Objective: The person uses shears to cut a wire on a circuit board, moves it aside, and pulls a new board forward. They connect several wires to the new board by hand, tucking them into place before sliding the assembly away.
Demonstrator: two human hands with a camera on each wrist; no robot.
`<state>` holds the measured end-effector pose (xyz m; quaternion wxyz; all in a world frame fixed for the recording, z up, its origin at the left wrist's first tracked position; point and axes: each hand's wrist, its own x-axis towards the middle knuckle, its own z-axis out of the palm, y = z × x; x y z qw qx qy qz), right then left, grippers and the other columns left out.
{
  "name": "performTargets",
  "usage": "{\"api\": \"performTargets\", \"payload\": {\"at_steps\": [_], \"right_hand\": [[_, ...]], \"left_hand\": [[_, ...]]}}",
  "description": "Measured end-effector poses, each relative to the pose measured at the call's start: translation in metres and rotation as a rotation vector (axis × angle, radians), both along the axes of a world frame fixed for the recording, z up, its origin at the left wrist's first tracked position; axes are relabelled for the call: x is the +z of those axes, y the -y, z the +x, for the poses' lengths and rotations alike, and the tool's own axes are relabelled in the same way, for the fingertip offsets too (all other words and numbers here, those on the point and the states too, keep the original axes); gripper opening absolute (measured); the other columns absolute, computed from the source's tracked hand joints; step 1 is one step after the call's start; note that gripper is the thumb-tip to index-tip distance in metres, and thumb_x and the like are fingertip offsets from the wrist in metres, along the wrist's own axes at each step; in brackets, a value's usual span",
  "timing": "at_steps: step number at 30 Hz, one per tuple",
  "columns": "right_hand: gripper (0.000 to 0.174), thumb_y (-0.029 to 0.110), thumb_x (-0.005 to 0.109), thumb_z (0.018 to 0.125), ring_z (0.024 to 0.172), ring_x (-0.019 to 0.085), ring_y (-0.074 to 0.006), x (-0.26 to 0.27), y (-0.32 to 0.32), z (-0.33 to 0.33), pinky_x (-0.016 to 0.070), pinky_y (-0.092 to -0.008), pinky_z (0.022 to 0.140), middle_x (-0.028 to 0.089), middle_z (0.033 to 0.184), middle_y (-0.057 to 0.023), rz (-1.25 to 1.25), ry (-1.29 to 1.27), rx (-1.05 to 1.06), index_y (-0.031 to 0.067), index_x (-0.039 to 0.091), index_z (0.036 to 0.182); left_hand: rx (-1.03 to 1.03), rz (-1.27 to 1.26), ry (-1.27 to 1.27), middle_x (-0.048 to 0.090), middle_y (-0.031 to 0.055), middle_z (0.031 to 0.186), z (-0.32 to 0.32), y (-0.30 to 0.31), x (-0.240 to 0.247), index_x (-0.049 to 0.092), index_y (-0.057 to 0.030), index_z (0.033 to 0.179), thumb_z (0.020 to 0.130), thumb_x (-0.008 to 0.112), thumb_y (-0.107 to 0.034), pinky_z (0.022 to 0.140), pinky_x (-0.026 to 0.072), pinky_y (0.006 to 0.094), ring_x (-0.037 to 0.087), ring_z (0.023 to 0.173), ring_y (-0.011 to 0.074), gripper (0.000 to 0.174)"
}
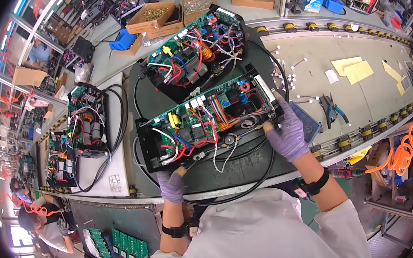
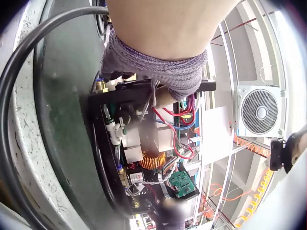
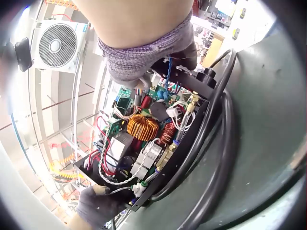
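Observation:
An open black electronics chassis (image 1: 212, 122) lies at the front of the dark worktop, filled with green boards, an orange copper coil (image 3: 143, 127), coloured wires and hose fittings. My left hand (image 1: 172, 186), in a purple glove with tan fingertips, grips its left end panel, thumb on the inner side. At the other end my right hand (image 1: 289, 136), gloved alike, grips the right end panel, with its thumb over the near inside edge. The outer fingers of both hands are partly hidden behind the panels. A thick black cable (image 3: 218, 143) runs along the chassis's near side.
A second open chassis (image 1: 195, 51) sits just behind, and another (image 1: 78, 135) stands to the left. Right of my right hand are a blue tray (image 1: 301, 122) and pliers (image 1: 333, 112). Cardboard boxes (image 1: 153, 18) stand at the back. An orange coiled hose (image 1: 409, 142) hangs at right.

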<state>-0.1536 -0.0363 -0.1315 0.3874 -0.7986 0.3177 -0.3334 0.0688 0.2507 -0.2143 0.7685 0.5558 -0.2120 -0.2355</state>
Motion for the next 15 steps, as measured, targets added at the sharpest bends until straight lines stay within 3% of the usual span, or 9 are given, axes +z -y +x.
{"api": "performTargets", "payload": {"at_steps": [2,4,7,10,14,15], "right_hand": [[0.062,0.007,0.062,0.077,0.1,0.062,-0.0366,0.007,0.0,0.005,0.05,-0.0398,0.09,0.061,0.114,-0.0235,0.124,-0.059,0.002,0.0012,0.046,0.137],[0.061,0.007,0.061,0.077,0.099,0.062,-0.0377,0.004,0.006,0.006,0.0499,-0.0404,0.09,0.061,0.114,-0.0243,0.083,-0.057,0.03,0.0,0.046,0.137],[0.06,0.007,0.061,0.077,0.1,0.062,-0.0392,0.004,0.011,0.007,0.0497,-0.0417,0.09,0.061,0.114,-0.0255,0.014,-0.068,0.06,-0.0017,0.047,0.135],[0.06,0.01,0.062,0.076,0.099,0.062,-0.0408,0.004,0.017,0.009,0.05,-0.0428,0.089,0.063,0.11,-0.026,-0.038,-0.045,0.088,-0.0025,0.048,0.133],[0.061,0.017,0.066,0.076,0.095,0.064,-0.0405,0.029,0.013,0.003,0.051,-0.0428,0.086,0.066,0.104,-0.0242,-0.168,-0.209,0.072,-0.0035,0.049,0.131],[0.061,0.019,0.066,0.076,0.094,0.064,-0.0402,0.045,0.012,0.0,0.0513,-0.0424,0.085,0.066,0.103,-0.0241,-0.154,-0.262,0.09,-0.0043,0.049,0.13]], "left_hand": [[0.076,0.051,0.051,0.058,0.0097,0.122,-0.006,0.011,0.009,0.041,-0.0028,0.141,0.075,0.067,0.004,0.09,0.051,0.033,0.06,0.103,0.0198,0.071],[0.208,0.113,0.162,0.058,0.0089,0.122,-0.014,0.028,0.026,0.042,-0.0017,0.139,0.074,0.066,0.006,0.095,0.0485,0.0333,0.059,0.106,0.0191,0.07],[0.135,0.217,0.316,0.058,0.0078,0.122,-0.006,0.026,0.038,0.044,-0.0007,0.138,0.074,0.063,0.009,0.098,0.0458,0.0331,0.058,0.108,0.018,0.067],[0.014,0.184,0.24,0.059,0.0073,0.121,-0.006,0.023,0.068,0.046,-0.0005,0.136,0.074,0.062,0.009,0.096,0.0467,0.032,0.058,0.108,0.0173,0.065],[0.004,0.219,0.198,0.06,0.0074,0.116,0.002,0.008,0.086,0.05,0.0003,0.13,0.068,0.056,0.012,0.084,0.0517,0.0284,0.061,0.097,0.0161,0.063],[0.024,0.194,0.149,0.062,0.0069,0.11,-0.009,0.011,0.111,0.052,0.0007,0.125,0.065,0.053,0.013,0.08,0.0525,0.0271,0.062,0.091,0.0158,0.062]]}}
